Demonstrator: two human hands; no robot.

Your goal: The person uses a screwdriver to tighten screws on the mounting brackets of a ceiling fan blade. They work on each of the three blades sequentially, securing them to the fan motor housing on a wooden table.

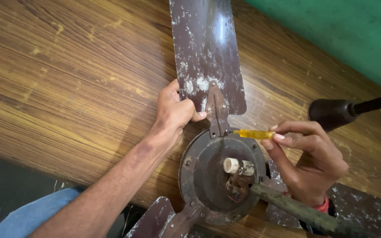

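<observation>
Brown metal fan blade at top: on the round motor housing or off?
On. The brown metal fan blade lies flat; its bracket meets the round motor housing rim, steadied by the left hand.

A worn wooden tabletop [67,79] meets a green wall [353,35]; a dark brown cone-shaped cover [331,113] (on a black rod) lies near the edge.

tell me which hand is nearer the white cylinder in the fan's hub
Right. The right hand, holding a yellow screwdriver, sits just beside the white cylinder; the left hand grips the blade farther up.
</observation>
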